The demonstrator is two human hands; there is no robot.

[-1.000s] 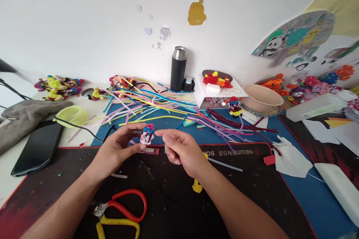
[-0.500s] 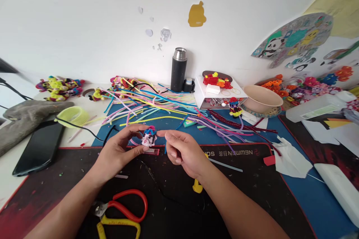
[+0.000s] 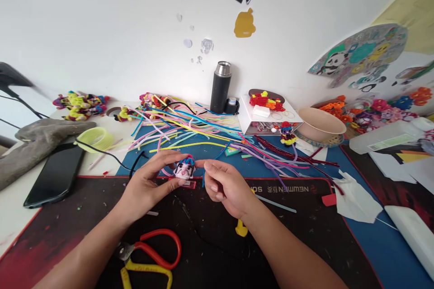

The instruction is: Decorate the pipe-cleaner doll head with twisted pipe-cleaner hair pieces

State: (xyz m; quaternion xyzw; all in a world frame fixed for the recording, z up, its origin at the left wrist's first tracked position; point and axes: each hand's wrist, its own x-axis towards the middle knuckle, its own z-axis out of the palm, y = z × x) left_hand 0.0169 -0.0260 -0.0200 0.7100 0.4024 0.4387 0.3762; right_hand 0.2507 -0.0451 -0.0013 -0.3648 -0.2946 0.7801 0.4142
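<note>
A small doll head (image 3: 184,170) of white fuzzy pipe cleaner, with a blue and pink headdress and black face marks, is pinched between the thumb and fingers of my left hand (image 3: 147,180). The extended index finger of my right hand (image 3: 224,185) touches the head's right side. That hand's thumb presses along the index finger while its other fingers curl in, and whatever they may hold is hidden. A blue strand hangs beside the right fingers. Below my hands lie pliers (image 3: 158,253) with one red and one yellow handle, on a dark mat (image 3: 203,253).
Loose coloured pipe cleaners (image 3: 190,126) spread behind my hands. A black thermos (image 3: 221,88) stands near the wall beside a white box (image 3: 246,119). A finished doll (image 3: 287,134), a beige bowl (image 3: 320,122) and a bottle (image 3: 389,137) are rightward; a phone (image 3: 56,176) lies left.
The doll head has turned so its face with black markings now points toward me. My right index finger stays against its side. The whole view has shifted slightly.
</note>
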